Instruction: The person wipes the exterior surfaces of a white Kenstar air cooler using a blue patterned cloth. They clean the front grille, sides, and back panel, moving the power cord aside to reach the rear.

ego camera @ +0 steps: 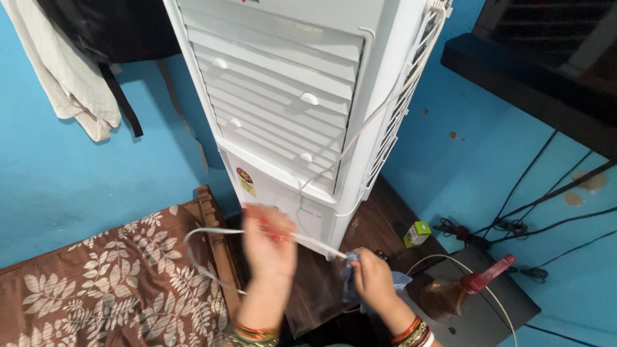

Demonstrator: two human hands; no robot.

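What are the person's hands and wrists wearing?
Both forearms are bare, with no sleeves showing. The left hand has a stack of red, gold and green bangles at its wrist. The right hand has red and gold bangles plus a white one. Motion blur hides any rings.

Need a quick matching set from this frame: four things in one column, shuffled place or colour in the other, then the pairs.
Things:
1. white cable
2. air cooler
3. small green box
4. leaf-print bedcover

Descriptions:
A. brown, lower left
B. stretched between the left hand and right hand
C. tall, white, louvred front
D. on the dark surface right of the cooler's base

Pairs: 1-B, 2-C, 3-D, 4-A
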